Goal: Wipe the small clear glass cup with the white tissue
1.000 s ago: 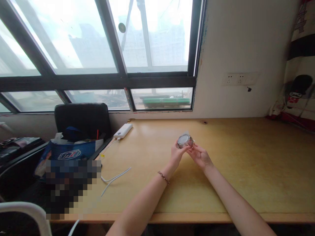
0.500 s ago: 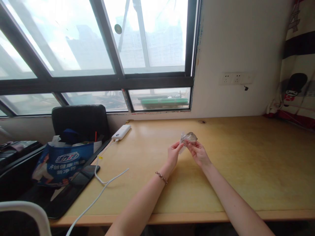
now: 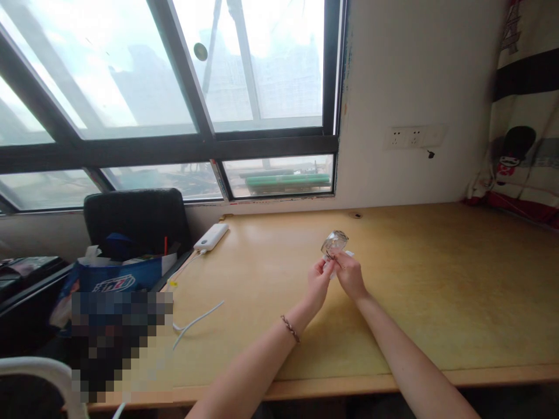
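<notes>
A pair of eyeglasses (image 3: 335, 241) with clear lenses and a thin dark frame is held up over the table, its lenses above my fingertips. My left hand (image 3: 321, 280) is closed in a pinch at the lower edge of the glasses. From the other side my right hand (image 3: 349, 272) closes on the glasses too, fingers bent and touching the left fingertips. Bits of a thin white wipe (image 3: 332, 272) stick out between and beside the fingers. Most of the wipe is hidden by the hands.
On the wooden table (image 3: 437, 291) a white power bank (image 3: 211, 237) lies at the left with a white cable (image 3: 198, 317). A black chair (image 3: 137, 224) holding a blue bag (image 3: 113, 279) stands left of the table. Wall sockets (image 3: 406, 137) are behind.
The glasses have been turned so their lenses point upward. Both hands have come closer together and shifted slightly, and the wipe now shows between the fingers. The view has swung a little to the right.
</notes>
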A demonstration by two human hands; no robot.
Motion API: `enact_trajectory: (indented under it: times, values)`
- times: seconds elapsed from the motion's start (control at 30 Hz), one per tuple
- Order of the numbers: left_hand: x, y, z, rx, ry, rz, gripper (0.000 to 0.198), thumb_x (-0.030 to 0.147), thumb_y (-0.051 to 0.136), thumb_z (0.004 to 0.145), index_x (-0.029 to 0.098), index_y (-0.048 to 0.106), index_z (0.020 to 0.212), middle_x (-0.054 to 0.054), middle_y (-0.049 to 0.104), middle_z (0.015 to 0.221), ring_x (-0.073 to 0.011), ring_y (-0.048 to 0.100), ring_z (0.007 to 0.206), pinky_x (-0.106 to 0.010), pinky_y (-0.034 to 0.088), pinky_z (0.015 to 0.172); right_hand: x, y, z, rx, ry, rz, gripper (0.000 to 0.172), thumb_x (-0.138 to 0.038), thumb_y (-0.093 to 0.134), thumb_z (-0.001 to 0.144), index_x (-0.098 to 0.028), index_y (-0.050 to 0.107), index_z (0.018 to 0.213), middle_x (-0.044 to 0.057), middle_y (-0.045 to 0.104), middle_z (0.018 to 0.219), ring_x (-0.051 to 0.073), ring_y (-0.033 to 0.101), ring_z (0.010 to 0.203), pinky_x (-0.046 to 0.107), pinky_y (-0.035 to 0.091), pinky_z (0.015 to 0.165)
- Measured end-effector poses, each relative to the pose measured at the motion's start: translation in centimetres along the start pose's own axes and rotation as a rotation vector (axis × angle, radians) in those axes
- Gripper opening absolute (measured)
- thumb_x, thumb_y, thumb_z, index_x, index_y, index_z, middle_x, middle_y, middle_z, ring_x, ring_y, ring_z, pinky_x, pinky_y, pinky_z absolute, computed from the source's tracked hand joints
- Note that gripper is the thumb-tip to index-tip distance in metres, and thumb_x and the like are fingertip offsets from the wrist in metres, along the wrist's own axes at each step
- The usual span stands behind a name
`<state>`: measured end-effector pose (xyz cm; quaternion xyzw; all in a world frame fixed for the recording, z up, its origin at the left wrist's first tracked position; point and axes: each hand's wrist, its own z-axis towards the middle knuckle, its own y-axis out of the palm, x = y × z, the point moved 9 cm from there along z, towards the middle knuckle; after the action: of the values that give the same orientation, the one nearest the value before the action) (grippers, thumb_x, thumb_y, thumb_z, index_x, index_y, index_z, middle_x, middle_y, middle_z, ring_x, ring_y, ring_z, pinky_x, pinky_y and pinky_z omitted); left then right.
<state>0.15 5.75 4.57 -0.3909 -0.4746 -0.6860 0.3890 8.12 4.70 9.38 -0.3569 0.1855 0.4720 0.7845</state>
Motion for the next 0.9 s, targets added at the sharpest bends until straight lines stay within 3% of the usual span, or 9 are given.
enact_trajectory:
  times: [0.2, 0.3, 0.4, 0.53, 0.67, 0.9]
  values:
    - [2.0, 0.9, -1.1, 0.002, 0.171, 0.27, 0.042, 0.037, 0.043, 0.081, 0.017, 0.043, 0.118, -0.009, 0.051, 0.114, -0.0207, 0.046, 0.105, -0.033, 0.034, 0.091, 0.5, 0.3, -0.1, -0.027, 0.097, -0.231, 0.013, -0.026, 0.043, 0.078, -0.018, 0.054, 0.08, 0.006, 0.06, 0.078, 0.018, 0.056, 0.072, 0.027, 0.041, 0.064]
    - [2.1, 1.2, -1.9, 0.021, 0.265, 0.506, 0.051, 0.036, 0.038, 0.082, 0.017, 0.027, 0.129, -0.009, 0.031, 0.133, -0.0209, 0.026, 0.123, -0.035, 0.019, 0.103, 1.0, 0.2, -0.2, -0.012, 0.149, -0.279, 0.014, -0.03, 0.043, 0.078, -0.018, 0.05, 0.074, 0.005, 0.057, 0.071, 0.016, 0.053, 0.063, 0.025, 0.037, 0.056]
    - [2.0, 1.6, -2.2, -0.02, 0.319, 0.678, 0.057, 0.037, 0.036, 0.083, 0.015, 0.019, 0.132, -0.009, 0.014, 0.14, -0.0205, 0.009, 0.128, -0.036, 0.009, 0.106, 1.6, 0.2, -0.4, 0.002, 0.189, -0.248, 0.014, -0.029, 0.04, 0.078, -0.019, 0.046, 0.069, 0.002, 0.054, 0.065, 0.015, 0.049, 0.056, 0.025, 0.034, 0.052]
    - [3.3, 1.4, -1.7, -0.085, 0.337, 0.665, 0.053, 0.04, 0.04, 0.08, 0.017, 0.033, 0.127, -0.008, 0.025, 0.137, -0.0219, 0.02, 0.126, -0.036, 0.015, 0.105, 2.0, -0.2, -0.4, 0.041, 0.237, -0.054, 0.015, -0.031, 0.043, 0.077, -0.02, 0.045, 0.067, -0.001, 0.051, 0.06, 0.013, 0.047, 0.053, 0.024, 0.033, 0.051]
    - [4.8, 0.1, -0.7, -0.037, 0.271, 0.444, 0.041, 0.042, 0.044, 0.078, 0.019, 0.054, 0.111, -0.007, 0.046, 0.123, -0.0221, 0.037, 0.117, -0.034, 0.024, 0.101, 3.4, 0.0, -0.6, 0.047, 0.401, 0.366, 0.021, -0.037, 0.048, 0.074, -0.018, 0.049, 0.065, -0.001, 0.054, 0.058, 0.012, 0.048, 0.051, 0.023, 0.035, 0.049]
    - [3.5, -2.1, 0.8, 0.037, 0.088, 0.242, 0.052, 0.054, 0.034, 0.078, 0.015, 0.064, 0.094, -0.005, 0.065, 0.091, -0.0205, 0.055, 0.087, -0.032, 0.037, 0.083, 4.6, 2.0, -0.9, -0.051, 0.623, 0.84, 0.023, -0.032, 0.051, 0.07, -0.014, 0.054, 0.057, 0.0, 0.055, 0.051, 0.009, 0.044, 0.042, 0.02, 0.031, 0.04]
